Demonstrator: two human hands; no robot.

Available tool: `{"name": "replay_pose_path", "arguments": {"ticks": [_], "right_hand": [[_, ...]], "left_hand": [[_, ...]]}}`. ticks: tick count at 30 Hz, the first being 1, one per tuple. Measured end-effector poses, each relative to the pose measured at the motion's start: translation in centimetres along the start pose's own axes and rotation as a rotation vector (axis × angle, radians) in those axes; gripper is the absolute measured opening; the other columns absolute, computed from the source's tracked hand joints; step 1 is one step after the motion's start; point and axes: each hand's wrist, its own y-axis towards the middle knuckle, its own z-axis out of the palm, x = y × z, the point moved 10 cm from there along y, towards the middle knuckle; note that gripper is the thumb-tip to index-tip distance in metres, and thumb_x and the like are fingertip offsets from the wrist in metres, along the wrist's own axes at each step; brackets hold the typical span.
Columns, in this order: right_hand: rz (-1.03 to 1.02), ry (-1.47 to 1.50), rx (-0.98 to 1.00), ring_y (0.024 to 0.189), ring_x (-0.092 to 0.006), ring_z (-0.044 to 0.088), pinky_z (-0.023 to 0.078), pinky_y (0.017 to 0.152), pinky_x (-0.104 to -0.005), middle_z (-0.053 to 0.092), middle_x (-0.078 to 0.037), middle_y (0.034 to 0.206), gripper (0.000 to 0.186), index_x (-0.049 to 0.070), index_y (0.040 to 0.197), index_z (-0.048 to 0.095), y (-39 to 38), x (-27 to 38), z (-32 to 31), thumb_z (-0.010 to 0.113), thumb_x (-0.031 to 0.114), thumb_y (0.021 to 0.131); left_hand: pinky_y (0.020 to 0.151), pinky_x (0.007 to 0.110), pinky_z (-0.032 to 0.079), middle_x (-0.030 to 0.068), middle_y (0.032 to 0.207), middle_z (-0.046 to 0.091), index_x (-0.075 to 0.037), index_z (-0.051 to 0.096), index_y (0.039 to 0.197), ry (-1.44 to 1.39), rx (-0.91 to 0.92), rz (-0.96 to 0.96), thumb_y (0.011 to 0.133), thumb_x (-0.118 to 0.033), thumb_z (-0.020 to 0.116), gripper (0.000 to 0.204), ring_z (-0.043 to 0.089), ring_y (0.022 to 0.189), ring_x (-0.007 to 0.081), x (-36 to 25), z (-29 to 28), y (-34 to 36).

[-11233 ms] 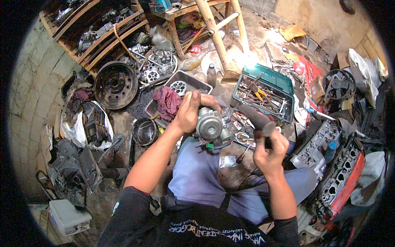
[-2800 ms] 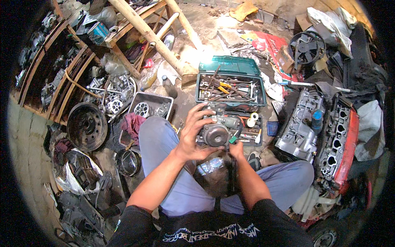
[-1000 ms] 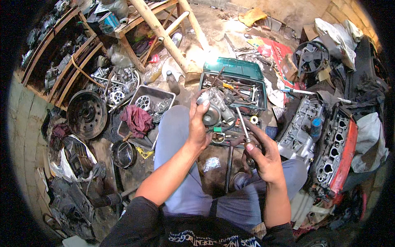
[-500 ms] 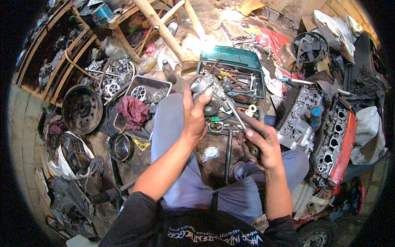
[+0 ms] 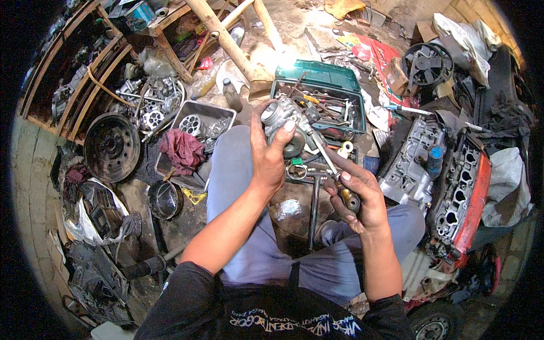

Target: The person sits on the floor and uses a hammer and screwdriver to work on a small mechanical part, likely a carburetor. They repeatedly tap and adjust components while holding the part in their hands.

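Observation:
My left hand (image 5: 269,161) grips a grey metal carburetor-like part (image 5: 275,115) with a round open mouth, holding it up above my lap. My right hand (image 5: 367,198) is closed around the amber-brown handle of a screwdriver (image 5: 324,152). Its shaft slants up and left to the part's right side; the tip is hard to make out there. Behind the part an open green toolbox (image 5: 358,107) holds several hand tools. Below my hands, a long dark bar (image 5: 315,218) stands between my legs.
To my left are a grey tray (image 5: 195,107) with metal parts, a maroon rag (image 5: 182,150) and a black wheel rim (image 5: 113,148). A cylinder head (image 5: 411,164) and a red-edged engine part (image 5: 480,190) lie at right. A wooden frame (image 5: 218,37) stands at the back.
My right hand has turned on the screwdriver, so the end of its handle shows more now. The left hand and the carburetor-like part have barely moved.

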Motion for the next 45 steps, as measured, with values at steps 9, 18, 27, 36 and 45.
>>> {"name": "replay_pose_path", "arguments": {"ticks": [9, 18, 27, 36, 45], "right_hand": [[0.188, 0.626, 0.109, 0.040, -0.0070, 0.043, 0.028, 0.029, -0.0177, 0.061, -0.010, 0.087, 0.055, 0.002, 0.149, 0.045, 0.1, -2.0, 0.7, 0.055, 0.021, 0.099], [0.176, 0.486, 0.008, 0.040, -0.0071, 0.041, 0.033, 0.032, -0.0185, 0.059, -0.007, 0.087, 0.059, 0.002, 0.151, 0.042, 0.6, -2.4, -0.6, 0.056, 0.019, 0.096], [0.129, 0.214, -0.086, 0.039, -0.0061, 0.036, 0.027, 0.033, -0.0188, 0.059, -0.010, 0.082, 0.050, -0.003, 0.141, 0.054, 1.1, -2.2, -2.2, 0.059, 0.018, 0.096], [0.084, 0.037, -0.140, 0.035, -0.0058, 0.034, 0.025, 0.031, -0.0194, 0.056, -0.008, 0.078, 0.053, -0.004, 0.145, 0.049, 1.5, -1.8, -2.1, 0.055, 0.017, 0.097], [0.028, -0.051, -0.220, 0.042, -0.0076, 0.041, 0.024, 0.033, -0.0210, 0.064, -0.010, 0.079, 0.037, -0.003, 0.127, 0.065, 1.3, -1.6, -2.5, 0.063, 0.018, 0.096]], "left_hand": [[0.092, 0.031, 0.051, 0.0107, 0.119, 0.056, -0.004, 0.044, 0.137, -0.030, -0.005, -0.001, 0.089, -0.016, 0.071, 0.056, 0.059, 0.106, 0.0183, 0.4, -0.1, 0.0], [0.098, 0.032, 0.047, 0.0097, 0.120, 0.057, -0.004, 0.045, 0.136, 0.121, 0.081, 0.005, 0.088, -0.018, 0.074, 0.057, 0.057, 0.109, 0.0176, 0.8, 0.1, 0.6], [0.091, 0.030, 0.050, 0.0078, 0.114, 0.061, -0.005, 0.049, 0.132, 0.203, 0.095, -0.050, 0.086, -0.017, 0.080, 0.057, 0.059, 0.103, 0.0158, 1.7, -0.5, 1.0], [0.089, 0.030, 0.051, 0.0073, 0.112, 0.063, -0.004, 0.051, 0.131, 0.229, 0.091, -0.053, 0.085, -0.020, 0.082, 0.058, 0.059, 0.101, 0.0149, 1.8, -1.4, 1.5], [0.091, 0.031, 0.051, 0.0085, 0.115, 0.063, -0.003, 0.051, 0.132, 0.190, 0.074, -0.086, 0.083, -0.023, 0.085, 0.063, 0.060, 0.104, 0.0162, 1.8, -1.7, 1.4]]}}
